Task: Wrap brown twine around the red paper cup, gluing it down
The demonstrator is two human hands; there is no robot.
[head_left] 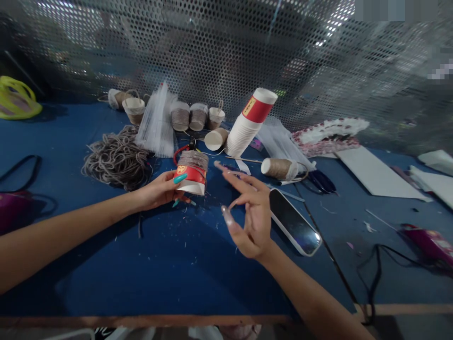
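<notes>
Gold characters, too small to read, mark the red band [195, 174] of a white paper cup [193, 187] wound with gray cord [193, 159]; the left hand [163, 191] grasps it over the blue table [170, 278], the right hand's [252, 218] fingers spread loosely nearby

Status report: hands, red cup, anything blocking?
Left hand gripping red cup, gray cord wrapped around one end. Right hand open, apart from it. Phone beside right hand, clear of cup.

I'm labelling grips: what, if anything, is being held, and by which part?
The left hand holds a red-and-white paper cup, partly wrapped in grey cord, by its lower left side. The right hand shows nothing held.
</notes>
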